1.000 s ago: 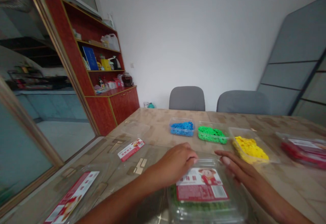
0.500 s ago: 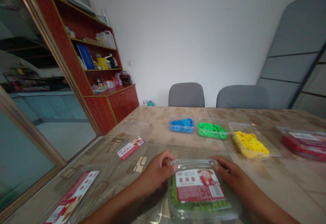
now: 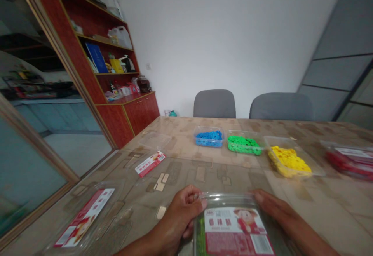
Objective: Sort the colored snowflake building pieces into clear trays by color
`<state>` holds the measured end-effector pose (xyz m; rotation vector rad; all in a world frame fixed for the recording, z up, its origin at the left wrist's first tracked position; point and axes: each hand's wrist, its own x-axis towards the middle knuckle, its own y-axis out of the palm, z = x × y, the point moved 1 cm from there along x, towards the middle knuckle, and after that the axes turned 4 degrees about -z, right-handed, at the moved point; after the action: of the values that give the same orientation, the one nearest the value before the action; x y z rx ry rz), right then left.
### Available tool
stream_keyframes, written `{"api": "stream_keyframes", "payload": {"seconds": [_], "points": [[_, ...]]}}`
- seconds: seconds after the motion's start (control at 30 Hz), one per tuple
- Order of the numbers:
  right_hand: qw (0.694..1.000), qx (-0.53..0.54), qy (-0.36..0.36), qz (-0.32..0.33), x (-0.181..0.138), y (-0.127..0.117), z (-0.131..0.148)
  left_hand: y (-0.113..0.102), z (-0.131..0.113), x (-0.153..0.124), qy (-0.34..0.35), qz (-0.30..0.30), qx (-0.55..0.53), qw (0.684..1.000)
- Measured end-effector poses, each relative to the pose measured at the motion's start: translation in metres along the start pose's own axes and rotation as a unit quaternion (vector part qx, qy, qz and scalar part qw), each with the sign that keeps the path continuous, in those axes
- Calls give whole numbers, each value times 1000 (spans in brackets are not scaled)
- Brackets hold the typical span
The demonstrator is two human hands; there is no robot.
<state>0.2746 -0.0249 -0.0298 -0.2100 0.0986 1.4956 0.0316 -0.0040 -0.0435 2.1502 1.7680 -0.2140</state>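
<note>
A clear plastic container (image 3: 199, 234) with a red-and-white label on its lid is right in front of me, and green pieces show through its left side. My left hand (image 3: 188, 209) grips its far left corner, thumb on the lid's edge and fingers curled at the side. Along the far right corner and side lies my right hand (image 3: 272, 207), its fingers bent over the rim. The container's near end runs out of the frame at the bottom.
Across the table stand open clear boxes of blue pieces (image 3: 209, 138), bright green pieces (image 3: 244, 145) and yellow pieces (image 3: 290, 161). A lidded box of red pieces (image 3: 348, 161) is at the right. Labelled clear lids (image 3: 86, 217) lie at the left. Two grey chairs (image 3: 215, 103) stand behind.
Both hands and the container have shifted lower in view and closer to me, with the label now larger. The background has shifted slightly upward.
</note>
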Motion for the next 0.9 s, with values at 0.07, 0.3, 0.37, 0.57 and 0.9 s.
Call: {"api": "stream_keyframes", "payload": {"seconds": [0.07, 0.3, 0.37, 0.57, 0.9], "points": [[1000, -9, 1, -12, -2, 2, 3, 2, 0, 0, -4, -1, -1, 1000], [992, 92, 89, 3, -4, 13, -3, -2, 3, 2, -40, 35, -51, 997], [989, 112, 96, -2, -3, 15, -6, -2, 5, 3, -52, 43, -62, 996], [993, 95, 63, -32, -1, 13, -14, -2, 12, 5, -18, 15, -17, 1000], [999, 34, 4, 5, 4, 8, -8, 8, -22, -18, 408, 129, 506, 749]]}}
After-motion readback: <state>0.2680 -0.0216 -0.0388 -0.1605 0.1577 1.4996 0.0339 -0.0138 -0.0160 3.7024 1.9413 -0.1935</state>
